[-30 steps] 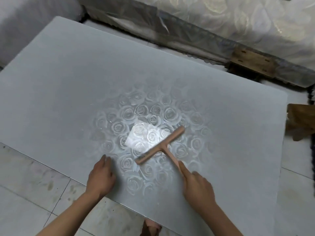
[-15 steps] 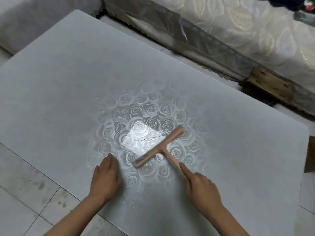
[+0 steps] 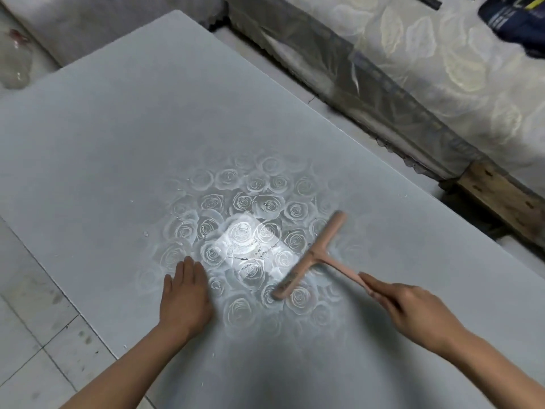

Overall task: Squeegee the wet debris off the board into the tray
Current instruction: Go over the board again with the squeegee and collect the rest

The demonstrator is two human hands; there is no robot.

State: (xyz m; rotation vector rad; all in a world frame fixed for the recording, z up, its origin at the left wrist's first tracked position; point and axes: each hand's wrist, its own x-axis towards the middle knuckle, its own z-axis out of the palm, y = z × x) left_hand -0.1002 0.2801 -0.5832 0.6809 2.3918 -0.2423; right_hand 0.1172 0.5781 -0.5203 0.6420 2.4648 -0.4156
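A large grey board point(image 3: 124, 137) lies flat on the floor, with a rose pattern and a shiny wet patch point(image 3: 250, 240) near its middle. Thin dark streaks and small specks of debris point(image 3: 253, 255) sit in the wet patch. My right hand point(image 3: 413, 308) grips the handle of a pink T-shaped squeegee point(image 3: 312, 255), whose blade rests on the board at the right of the wet patch. My left hand point(image 3: 184, 299) lies flat on the board near its front edge, fingers straight. No tray shows in view.
White floor tiles point(image 3: 38, 343) run along the board's front left. A mattress point(image 3: 442, 63) wrapped in plastic lies beyond the far edge, with a wooden block point(image 3: 501, 199) beside it. A clear plastic bottle point(image 3: 13, 63) stands at the far left.
The squeegee has swung to the right, off the bright wet patch, with my right hand following. My left hand stays pressed on the board. The view has shifted.
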